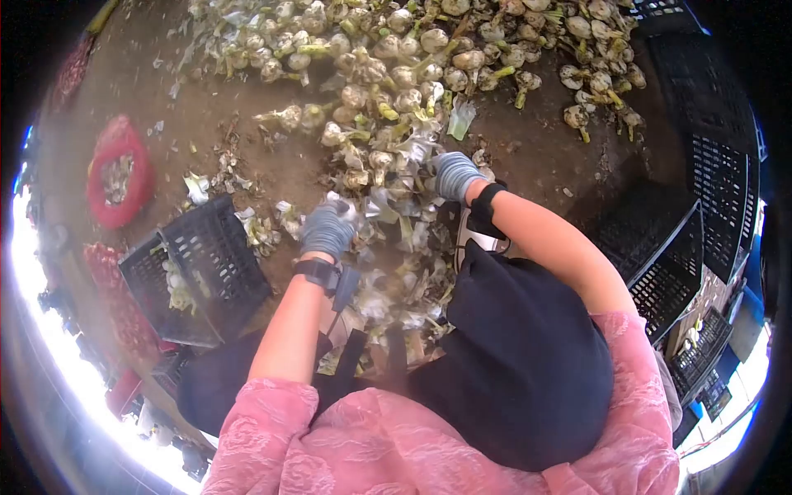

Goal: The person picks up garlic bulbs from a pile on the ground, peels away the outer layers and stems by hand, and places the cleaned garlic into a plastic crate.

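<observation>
Both hands wear grey gloves, with dark straps at the wrists. My left hand (pixel 327 228) is curled around a whitish garlic bulb (pixel 345 209), which shows partly at its fingertips. To the right, my right hand (pixel 454 176) has its fingers bent inward beside the pile; whatever they may hold is hidden. Between and below the hands lie loose pale husks (pixel 384 206) and leaf scraps. Past them spreads a large heap of garlic bulbs (pixel 404 76) with short green and yellow stems.
A black perforated crate (pixel 216 257) stands at the left, near a pink-red mesh roll (pixel 137 198) and a red mesh sack (pixel 115 289). More black crates (pixel 716 198) are stacked at the right. Husk scraps lie on the brown ground (pixel 239 107).
</observation>
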### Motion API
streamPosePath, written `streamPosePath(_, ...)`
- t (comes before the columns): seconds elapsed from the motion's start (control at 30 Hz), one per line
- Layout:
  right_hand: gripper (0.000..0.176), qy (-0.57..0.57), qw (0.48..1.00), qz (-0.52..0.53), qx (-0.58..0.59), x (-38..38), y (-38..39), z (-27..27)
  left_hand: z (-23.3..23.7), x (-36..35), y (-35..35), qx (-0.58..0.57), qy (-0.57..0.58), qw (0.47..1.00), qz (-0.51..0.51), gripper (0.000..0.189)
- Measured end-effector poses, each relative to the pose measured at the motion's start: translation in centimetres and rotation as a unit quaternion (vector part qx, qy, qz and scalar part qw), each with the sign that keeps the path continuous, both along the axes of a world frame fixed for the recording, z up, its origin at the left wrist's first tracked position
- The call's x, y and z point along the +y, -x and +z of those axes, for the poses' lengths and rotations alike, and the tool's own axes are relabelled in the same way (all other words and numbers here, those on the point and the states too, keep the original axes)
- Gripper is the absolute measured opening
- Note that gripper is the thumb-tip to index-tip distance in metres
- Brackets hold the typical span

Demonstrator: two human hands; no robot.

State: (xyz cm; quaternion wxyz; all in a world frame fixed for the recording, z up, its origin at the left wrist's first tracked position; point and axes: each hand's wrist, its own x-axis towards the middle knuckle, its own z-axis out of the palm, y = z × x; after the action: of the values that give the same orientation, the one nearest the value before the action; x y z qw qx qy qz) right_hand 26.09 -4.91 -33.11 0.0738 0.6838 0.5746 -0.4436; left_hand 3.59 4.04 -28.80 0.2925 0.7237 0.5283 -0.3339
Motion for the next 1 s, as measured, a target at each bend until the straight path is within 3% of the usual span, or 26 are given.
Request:
streamPosePath(0.03,0.023,0.009,1.0,0.008,0.028,-0.1,-0.3,0.2,0.3,-1.2,-0.5,0.0,0.002,1.0,0.003,0.049)
streamPosePath(0.07,0.024,0.038,0.992,0.111,0.039,-0.2,-0.1,-1.0,0.5,-1.9,-0.9,-0.038,-0.036,0.998,-0.041,0.058)
streamPosePath(0.1,0.026,0.084,0.984,0.002,0.158,-1.2,0.9,-3.4,0.4,-2.3,-1.2,-0.076,-0.074,0.991,-0.087,0.068)
streamPosePath(0.13,0.029,0.001,0.973,0.036,0.228,-3.0,1.5,-3.8,-0.3,-2.5,-1.6,-0.119,-0.011,0.988,-0.097,0.071)
streamPosePath(0.17,0.032,-0.06,0.942,0.119,0.307,-4.0,2.4,-2.5,-0.9,-3.2,-1.9,-0.15,-0.013,0.981,-0.126,0.077)
streamPosePath(0.2,0.033,0.042,0.929,0.227,0.289,-4.3,4.1,-2.1,-0.3,-3.8,-3.0,-0.126,-0.011,0.98,-0.157,0.079)
streamPosePath(0.23,0.035,0.055,0.894,0.252,0.368,-4.9,4.9,-1.7,0.4,-4.1,-3.9,-0.1,-0.009,0.977,-0.188,0.08)
streamPosePath(0.3,0.032,0.06,0.888,0.375,0.26,-3.2,5.5,0.8,-1.7,-4.9,-2.9,-0.109,-0.028,0.969,-0.222,0.079)
streamPosePath(0.37,0.028,-0.017,0.955,0.182,0.232,-1.8,3.5,2.6,-2.8,-5.8,-1.9,-0.093,-0.063,0.958,-0.264,0.077)
streamPosePath(0.4,0.024,-0.003,0.983,0.153,0.101,-0.1,3.1,2.8,-2.8,-6.1,-1.2,-0.091,-0.075,0.95,-0.288,0.071)
streamPosePath(0.47,0.016,-0.055,0.992,0.0,-0.109,1.2,1.7,4.2,-3.1,-6.5,-0.4,-0.026,-0.027,0.961,-0.276,0.067)
streamPosePath(0.5,0.022,-0.127,0.98,-0.121,-0.088,1.0,0.9,3.3,-2.9,-6.7,-0.3,0.039,0.022,0.964,-0.262,0.064)
streamPosePath(0.53,0.023,-0.106,0.982,-0.126,-0.097,0.8,0.2,2.5,-2.8,-6.5,-0.3,0.089,0.11,0.928,-0.344,0.057)
streamPosePath(0.57,0.027,-0.084,0.982,-0.13,-0.106,1.1,-0.4,3.1,-2.8,-6.5,-0.2,0.09,0.11,0.929,-0.342,0.057)
streamPosePath(0.63,0.028,0.016,0.976,-0.192,-0.103,0.6,-2.1,-0.8,-2.9,-6.5,-0.2,0.137,0.246,0.884,-0.373,0.055)
streamPosePath(0.67,0.026,-0.085,0.977,-0.103,-0.166,-0.5,-2.5,0.2,-3.6,-6.6,0.1,0.107,0.19,0.902,-0.373,0.06)
streamPosePath(0.7,0.026,-0.085,0.977,-0.103,-0.166,-1.1,-3.1,-0.4,-2.2,-6.2,-0.8,0.106,0.19,0.902,-0.374,0.06)
streamPosePath(0.77,0.026,-0.137,0.978,-0.063,-0.145,-1.5,-3.8,-0.8,0.1,-5.8,-2.7,-0.024,0.011,0.988,-0.155,0.069)
streamPosePath(0.83,0.024,-0.13,0.979,-0.085,-0.134,-1.8,-3.7,0.3,-1.0,-6.1,-3.5,-0.072,-0.012,0.98,-0.186,0.074)
streamPosePath(0.9,0.028,-0.131,0.983,-0.08,-0.099,-1.7,-3.6,1.1,-2.3,-6.4,-4.7,-0.031,0.008,0.977,-0.212,0.075)
streamPosePath(0.93,0.031,-0.131,0.984,-0.106,-0.063,-2.0,-3.5,1.4,-3.2,-6.8,-4.4,-0.066,-0.048,0.976,-0.203,0.066)
streamPosePath(1.0,0.033,-0.194,0.971,-0.135,-0.031,-2.6,-3.3,0.5,-4.3,-5.5,-4.2,-0.091,-0.015,0.98,-0.178,0.057)
